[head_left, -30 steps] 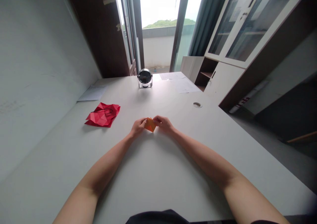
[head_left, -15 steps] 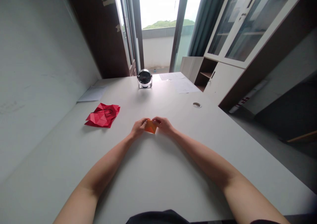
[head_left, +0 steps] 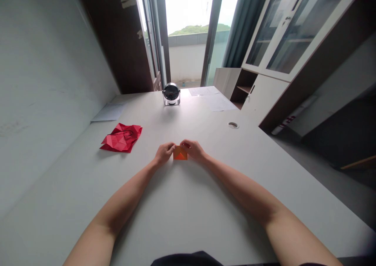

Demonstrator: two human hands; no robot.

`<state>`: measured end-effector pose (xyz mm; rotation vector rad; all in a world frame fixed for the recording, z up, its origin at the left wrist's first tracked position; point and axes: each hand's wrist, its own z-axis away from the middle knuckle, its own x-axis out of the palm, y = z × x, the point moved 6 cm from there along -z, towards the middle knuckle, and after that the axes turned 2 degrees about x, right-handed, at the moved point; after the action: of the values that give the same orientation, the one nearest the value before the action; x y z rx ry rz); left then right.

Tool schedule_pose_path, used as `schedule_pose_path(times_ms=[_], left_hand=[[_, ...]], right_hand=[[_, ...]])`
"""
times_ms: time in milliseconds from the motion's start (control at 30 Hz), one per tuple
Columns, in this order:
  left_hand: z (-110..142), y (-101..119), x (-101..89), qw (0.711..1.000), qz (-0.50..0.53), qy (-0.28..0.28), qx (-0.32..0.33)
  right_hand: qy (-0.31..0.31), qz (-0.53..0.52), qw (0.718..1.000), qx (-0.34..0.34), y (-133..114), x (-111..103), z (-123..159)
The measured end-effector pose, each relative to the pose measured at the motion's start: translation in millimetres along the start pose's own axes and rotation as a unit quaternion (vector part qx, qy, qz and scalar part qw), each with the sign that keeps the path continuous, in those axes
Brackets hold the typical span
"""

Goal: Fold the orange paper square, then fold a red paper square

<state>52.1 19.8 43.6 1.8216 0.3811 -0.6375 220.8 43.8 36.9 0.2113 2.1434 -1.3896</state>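
A small folded piece of orange paper (head_left: 180,154) is between my two hands, over the middle of the white table (head_left: 176,207). Its lower edge lies level, and a brighter triangular patch shows at its lower middle. My left hand (head_left: 165,152) pinches its left upper edge, thumb toward the paper. On the other side my right hand (head_left: 193,149) has curled fingers closed on the upper right edge. The fingertips partly cover the paper's top corners.
Crumpled red paper (head_left: 122,137) with a dark cord on it lies to the left. A small round black device (head_left: 171,93) on a metal stand is at the back. White sheets (head_left: 217,100) lie at back right, near a round cable hole (head_left: 233,125). A wall borders the left.
The orange paper has turned from a tilt to lying square, and more of its face now shows. Both hands keep nearly the same place and hold on it.
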Motion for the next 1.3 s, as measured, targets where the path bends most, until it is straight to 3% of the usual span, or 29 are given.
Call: schedule_pose_path(times_ms=[333,567,767,1033,1300], left_hand=[[-5,-21,-1.2,0.979,0.190,0.072,-0.033],[-8,-26,0.0,0.964,0.253,0.079,-0.036],[-6,-21,5.6,0.975,0.218,0.037,-0.019],[-6,-17,7.2,0.972,0.233,0.030,-0.014],[-3,-13,7.5,0.982,0.184,0.030,-0.004]], right_hand=[[0.039,-0.110,0.992,0.043,7,-6,-2],[0.039,-0.304,0.947,0.093,5,-7,-5],[0.025,-0.318,0.942,0.101,-3,-7,-3],[0.012,-0.307,0.948,0.088,-2,-3,-3],[-0.003,-0.278,0.957,0.080,0,-1,-2]])
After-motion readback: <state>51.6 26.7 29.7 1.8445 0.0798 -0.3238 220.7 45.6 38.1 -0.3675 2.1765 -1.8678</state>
